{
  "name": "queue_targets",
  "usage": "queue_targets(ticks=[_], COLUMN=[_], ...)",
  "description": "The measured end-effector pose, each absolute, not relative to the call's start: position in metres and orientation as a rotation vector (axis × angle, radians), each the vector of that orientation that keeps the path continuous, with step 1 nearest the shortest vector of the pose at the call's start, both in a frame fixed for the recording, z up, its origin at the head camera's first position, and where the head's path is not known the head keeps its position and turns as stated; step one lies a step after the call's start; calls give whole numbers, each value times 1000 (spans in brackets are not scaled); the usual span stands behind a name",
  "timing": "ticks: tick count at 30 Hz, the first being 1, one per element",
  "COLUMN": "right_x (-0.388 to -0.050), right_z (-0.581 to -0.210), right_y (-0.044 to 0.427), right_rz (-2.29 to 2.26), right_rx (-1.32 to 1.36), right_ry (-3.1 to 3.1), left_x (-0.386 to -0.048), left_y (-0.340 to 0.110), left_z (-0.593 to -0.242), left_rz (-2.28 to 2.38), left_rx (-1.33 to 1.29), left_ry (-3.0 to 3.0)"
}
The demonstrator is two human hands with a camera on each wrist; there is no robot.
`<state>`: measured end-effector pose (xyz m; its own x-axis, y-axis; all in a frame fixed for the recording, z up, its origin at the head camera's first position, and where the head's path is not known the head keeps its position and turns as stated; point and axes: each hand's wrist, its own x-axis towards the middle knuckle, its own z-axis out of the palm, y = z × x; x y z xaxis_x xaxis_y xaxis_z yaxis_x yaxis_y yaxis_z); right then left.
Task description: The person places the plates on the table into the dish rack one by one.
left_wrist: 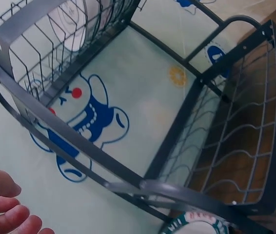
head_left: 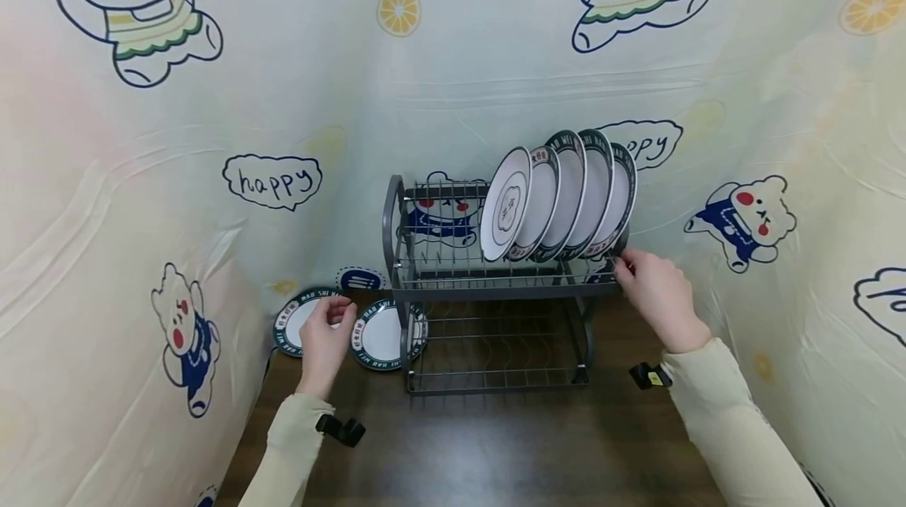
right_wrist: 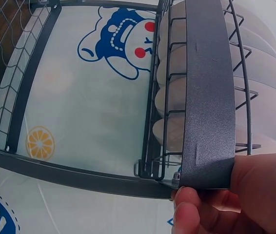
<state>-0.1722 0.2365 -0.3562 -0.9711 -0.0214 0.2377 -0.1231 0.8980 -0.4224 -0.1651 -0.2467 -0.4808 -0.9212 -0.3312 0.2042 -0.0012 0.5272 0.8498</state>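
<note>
A dark metal two-tier rack (head_left: 467, 292) stands against the back cloth, and several white plates with patterned rims (head_left: 506, 208) lean upright in the right part of its top tier. My right hand (head_left: 658, 295) pinches the rack's right end; in the right wrist view its fingers (right_wrist: 187, 214) curl under the corner of the frame (right_wrist: 208, 97). My left hand (head_left: 327, 342) hangs left of the rack, over two green-rimmed plates (head_left: 289, 326) lying flat, its fingers relaxed and holding nothing. In the left wrist view the fingertips (left_wrist: 13, 217) are apart from the rack's side bars (left_wrist: 94, 151).
The second flat plate (head_left: 378, 336) lies by the rack's left leg, partly behind it. The rack's lower tier (head_left: 495, 372) holds nothing. Brown tabletop (head_left: 495, 452) extends in front, and printed cloth (head_left: 269, 114) surrounds the back and sides.
</note>
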Motion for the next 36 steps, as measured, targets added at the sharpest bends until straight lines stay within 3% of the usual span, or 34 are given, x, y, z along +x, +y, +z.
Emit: queue_targets(ticks=[36], right_x=[-173], right_z=[-356], right_y=[234], right_rz=[672], right_rx=[87], right_ry=[-2816], left_x=[-181], left_y=[-320], left_z=[-557], left_rz=[-1328], left_rx=[605], left_ry=[-2411])
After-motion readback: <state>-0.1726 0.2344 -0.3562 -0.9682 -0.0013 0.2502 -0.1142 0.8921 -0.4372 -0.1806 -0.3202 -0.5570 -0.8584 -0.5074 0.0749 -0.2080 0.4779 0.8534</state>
